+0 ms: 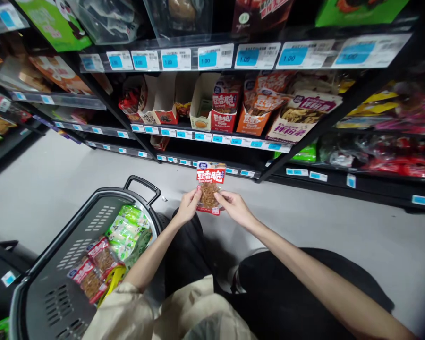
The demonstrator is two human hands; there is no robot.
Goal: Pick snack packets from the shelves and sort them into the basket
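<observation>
Dou Xiang snack packet held upright at center of frame, front with red label facing the camera, brown contents seen through the clear window. Left edge pinched by left hand, right side pinched by right hand; thumbs pressed on the front, other fingers mostly hidden. Gray shopping basket placed at lower left, black handle raised. Inside it, 2 red snack packets are seen, with green-and-white packs above them and a yellow package beside them, partly covered by the left arm. Across the upper half, black shelving is lined with price tags, several marked 1.00. On the middle shelf, a red display box filled with similar packets is seated right of center, followed rightward by an orange display box and a purple-and-white box. Dark trousers shown at lower center and right, over gray floor.
</observation>
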